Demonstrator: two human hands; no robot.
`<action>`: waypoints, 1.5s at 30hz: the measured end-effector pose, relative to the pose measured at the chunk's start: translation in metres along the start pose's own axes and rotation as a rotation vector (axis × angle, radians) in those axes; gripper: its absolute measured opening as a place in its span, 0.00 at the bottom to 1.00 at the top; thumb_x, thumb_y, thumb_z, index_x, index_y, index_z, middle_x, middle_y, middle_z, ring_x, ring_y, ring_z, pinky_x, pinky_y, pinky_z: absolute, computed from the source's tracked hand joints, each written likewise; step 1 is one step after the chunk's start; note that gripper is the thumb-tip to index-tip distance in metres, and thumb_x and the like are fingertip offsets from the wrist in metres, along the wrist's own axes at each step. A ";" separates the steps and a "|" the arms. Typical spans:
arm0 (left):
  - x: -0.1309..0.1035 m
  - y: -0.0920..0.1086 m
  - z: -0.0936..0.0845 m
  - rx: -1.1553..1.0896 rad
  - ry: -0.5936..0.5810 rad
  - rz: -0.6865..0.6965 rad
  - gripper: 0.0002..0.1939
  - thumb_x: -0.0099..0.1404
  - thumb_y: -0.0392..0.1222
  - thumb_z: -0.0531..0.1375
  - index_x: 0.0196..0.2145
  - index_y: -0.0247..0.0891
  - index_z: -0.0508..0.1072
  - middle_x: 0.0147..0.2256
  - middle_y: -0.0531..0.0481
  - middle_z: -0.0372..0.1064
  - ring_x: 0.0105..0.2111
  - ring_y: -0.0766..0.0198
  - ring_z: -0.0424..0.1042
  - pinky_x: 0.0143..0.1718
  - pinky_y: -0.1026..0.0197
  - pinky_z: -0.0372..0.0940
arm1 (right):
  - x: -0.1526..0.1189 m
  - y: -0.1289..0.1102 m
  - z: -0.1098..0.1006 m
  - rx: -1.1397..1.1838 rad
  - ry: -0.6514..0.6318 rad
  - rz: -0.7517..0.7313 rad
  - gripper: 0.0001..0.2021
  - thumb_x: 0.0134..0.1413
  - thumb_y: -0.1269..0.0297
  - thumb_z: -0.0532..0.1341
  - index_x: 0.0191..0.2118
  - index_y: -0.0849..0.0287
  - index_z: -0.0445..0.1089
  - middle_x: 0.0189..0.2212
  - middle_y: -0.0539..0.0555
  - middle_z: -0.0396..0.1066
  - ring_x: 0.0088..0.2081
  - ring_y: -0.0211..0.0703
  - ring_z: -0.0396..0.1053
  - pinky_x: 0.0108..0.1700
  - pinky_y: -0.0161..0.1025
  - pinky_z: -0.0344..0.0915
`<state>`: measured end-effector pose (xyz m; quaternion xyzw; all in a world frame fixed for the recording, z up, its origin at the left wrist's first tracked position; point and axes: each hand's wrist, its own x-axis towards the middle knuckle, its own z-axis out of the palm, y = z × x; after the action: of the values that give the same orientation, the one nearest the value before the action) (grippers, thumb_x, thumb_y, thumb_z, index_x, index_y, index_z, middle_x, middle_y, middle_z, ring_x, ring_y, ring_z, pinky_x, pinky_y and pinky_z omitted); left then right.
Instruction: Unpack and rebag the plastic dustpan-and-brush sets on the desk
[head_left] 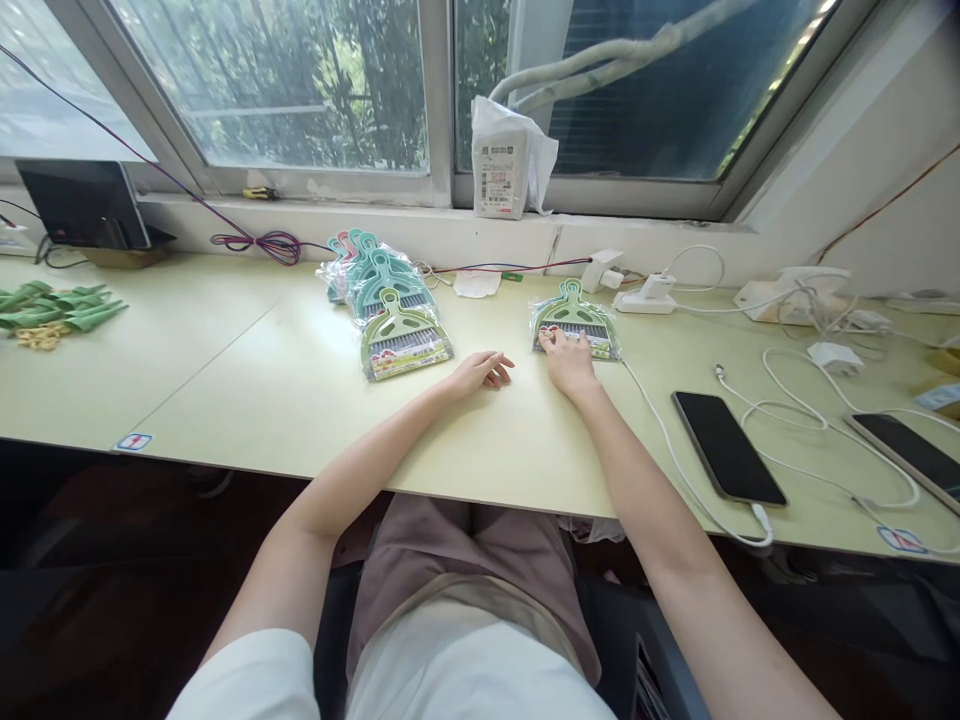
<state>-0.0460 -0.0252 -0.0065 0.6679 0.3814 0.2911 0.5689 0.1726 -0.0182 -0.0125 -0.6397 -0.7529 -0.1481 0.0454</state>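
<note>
My right hand (568, 362) rests on the front of a wrapped green dustpan-and-brush set (574, 318), its fingers spread over the lower edge. More green handles show behind that set. My left hand (481, 372) lies on the table with its fingers apart and nothing in them. Left of it is another wrapped green dustpan set (403, 340), overlapping a pile of teal sets (381, 272) in clear plastic. A pink handle shows at the back of the pile.
A phone (729, 447) on a white cable lies at the right, near a second phone (911, 450). Chargers (646, 295) line the wall. Green strips (64, 305) and a tablet (86, 205) are at the left. A white package (506, 165) stands on the sill.
</note>
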 end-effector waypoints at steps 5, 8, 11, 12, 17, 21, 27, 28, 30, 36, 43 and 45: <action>-0.003 0.002 -0.001 0.032 -0.009 0.013 0.27 0.68 0.59 0.51 0.44 0.31 0.73 0.35 0.43 0.74 0.28 0.68 0.70 0.35 0.62 0.64 | -0.002 0.002 0.003 0.100 0.059 -0.050 0.26 0.60 0.76 0.44 0.62 0.64 0.62 0.61 0.65 0.62 0.61 0.52 0.57 0.59 0.49 0.55; -0.004 0.003 -0.002 0.045 -0.013 0.012 0.28 0.66 0.61 0.52 0.44 0.32 0.73 0.35 0.43 0.74 0.28 0.68 0.70 0.35 0.62 0.64 | -0.002 0.003 0.004 0.146 0.042 -0.064 0.26 0.59 0.77 0.45 0.62 0.65 0.62 0.62 0.63 0.62 0.60 0.51 0.59 0.57 0.45 0.56; -0.005 0.004 -0.001 0.050 -0.015 0.010 0.27 0.67 0.60 0.52 0.44 0.32 0.73 0.35 0.44 0.74 0.29 0.68 0.70 0.35 0.63 0.64 | -0.001 0.003 0.005 0.155 0.054 -0.071 0.26 0.59 0.77 0.45 0.62 0.64 0.63 0.61 0.62 0.63 0.58 0.52 0.60 0.57 0.45 0.56; -0.005 0.004 -0.001 0.050 -0.013 0.009 0.26 0.67 0.60 0.52 0.44 0.32 0.73 0.35 0.44 0.74 0.29 0.68 0.70 0.35 0.63 0.64 | -0.001 0.002 0.005 0.157 0.053 -0.069 0.27 0.59 0.76 0.45 0.62 0.64 0.62 0.61 0.62 0.63 0.58 0.52 0.60 0.57 0.45 0.56; -0.005 0.005 0.000 0.051 -0.005 0.007 0.25 0.67 0.59 0.52 0.43 0.33 0.74 0.35 0.44 0.75 0.28 0.68 0.70 0.36 0.63 0.64 | 0.000 0.001 0.004 0.160 0.021 -0.044 0.27 0.60 0.75 0.45 0.64 0.61 0.60 0.60 0.64 0.63 0.59 0.53 0.60 0.56 0.48 0.57; -0.004 0.003 0.000 0.050 -0.008 0.016 0.26 0.66 0.60 0.53 0.43 0.33 0.73 0.34 0.44 0.75 0.28 0.68 0.70 0.36 0.63 0.64 | 0.000 0.001 0.002 0.140 0.001 -0.036 0.28 0.60 0.75 0.45 0.64 0.58 0.60 0.61 0.64 0.63 0.60 0.53 0.58 0.56 0.49 0.57; -0.002 0.001 0.000 0.048 -0.011 0.021 0.25 0.67 0.58 0.52 0.43 0.33 0.74 0.35 0.44 0.75 0.28 0.68 0.70 0.35 0.63 0.64 | 0.001 0.002 0.000 0.107 -0.023 -0.023 0.27 0.60 0.75 0.44 0.63 0.57 0.61 0.61 0.63 0.62 0.58 0.54 0.59 0.53 0.51 0.59; -0.002 0.001 0.000 0.050 -0.010 0.021 0.25 0.67 0.58 0.52 0.43 0.33 0.74 0.35 0.44 0.75 0.28 0.68 0.70 0.35 0.63 0.64 | 0.001 0.002 0.000 0.103 -0.027 -0.021 0.27 0.60 0.75 0.44 0.63 0.56 0.61 0.61 0.63 0.62 0.58 0.54 0.59 0.53 0.50 0.59; -0.002 0.001 0.000 0.050 -0.009 0.021 0.25 0.67 0.59 0.53 0.43 0.33 0.74 0.35 0.44 0.75 0.28 0.68 0.70 0.36 0.63 0.64 | 0.001 0.001 0.001 0.101 -0.024 -0.015 0.27 0.60 0.76 0.44 0.62 0.56 0.61 0.61 0.63 0.62 0.57 0.54 0.60 0.53 0.50 0.59; -0.003 0.003 0.000 0.043 -0.012 0.014 0.26 0.66 0.60 0.53 0.43 0.33 0.74 0.34 0.44 0.75 0.28 0.68 0.70 0.36 0.62 0.64 | 0.000 0.004 0.005 0.184 0.012 -0.030 0.32 0.56 0.78 0.46 0.67 0.60 0.54 0.61 0.62 0.62 0.58 0.54 0.59 0.55 0.48 0.57; -0.004 0.003 -0.001 0.060 -0.018 0.013 0.26 0.66 0.60 0.53 0.44 0.32 0.73 0.35 0.44 0.75 0.30 0.67 0.70 0.37 0.62 0.64 | -0.001 0.015 -0.006 0.220 0.174 0.136 0.39 0.54 0.82 0.45 0.72 0.60 0.37 0.53 0.64 0.71 0.52 0.53 0.66 0.52 0.47 0.57; -0.004 0.002 -0.001 0.063 -0.019 0.013 0.26 0.66 0.60 0.53 0.44 0.32 0.73 0.35 0.44 0.74 0.30 0.67 0.70 0.37 0.62 0.64 | -0.002 0.015 -0.009 0.156 0.200 0.204 0.38 0.56 0.80 0.46 0.72 0.60 0.37 0.48 0.65 0.74 0.50 0.55 0.68 0.54 0.51 0.54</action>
<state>-0.0482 -0.0278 -0.0038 0.6906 0.3806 0.2763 0.5495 0.1865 -0.0209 -0.0017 -0.6893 -0.6850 -0.1466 0.1844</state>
